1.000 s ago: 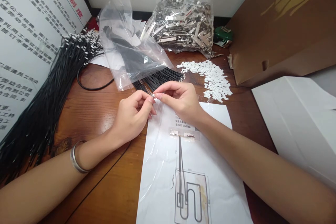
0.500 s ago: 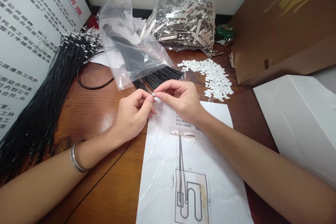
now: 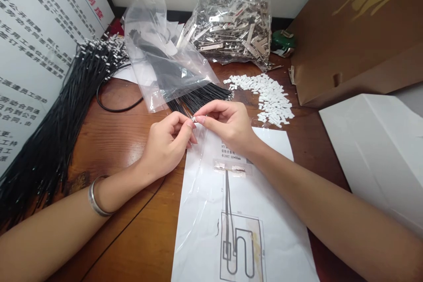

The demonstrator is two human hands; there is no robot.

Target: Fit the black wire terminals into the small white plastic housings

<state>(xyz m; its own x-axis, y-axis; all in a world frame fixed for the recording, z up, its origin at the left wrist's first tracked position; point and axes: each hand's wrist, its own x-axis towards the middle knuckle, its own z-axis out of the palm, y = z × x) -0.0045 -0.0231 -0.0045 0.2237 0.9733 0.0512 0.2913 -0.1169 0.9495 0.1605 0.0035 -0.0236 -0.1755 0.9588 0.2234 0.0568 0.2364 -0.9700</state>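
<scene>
My left hand [image 3: 167,143] and my right hand [image 3: 228,124] meet fingertip to fingertip above the wooden table [image 3: 112,141]. Both are closed in a pinch on a small white piece [image 3: 193,119] at the end of a thin black wire [image 3: 132,222], which runs back under my left wrist. Just beyond my fingers lies a bundle of black wires [image 3: 201,95] poking out of a clear plastic bag [image 3: 161,61]. A heap of small white pieces [image 3: 269,97] lies right of my right hand.
A clear bag of metal strips [image 3: 231,31] stands at the back. A large sheaf of black wires [image 3: 62,123] lies left along a printed board [image 3: 29,53]. A white sheet with a drawing [image 3: 241,211] lies under my hands. A brown paper bag [image 3: 357,31] and white paper [image 3: 376,154] are right.
</scene>
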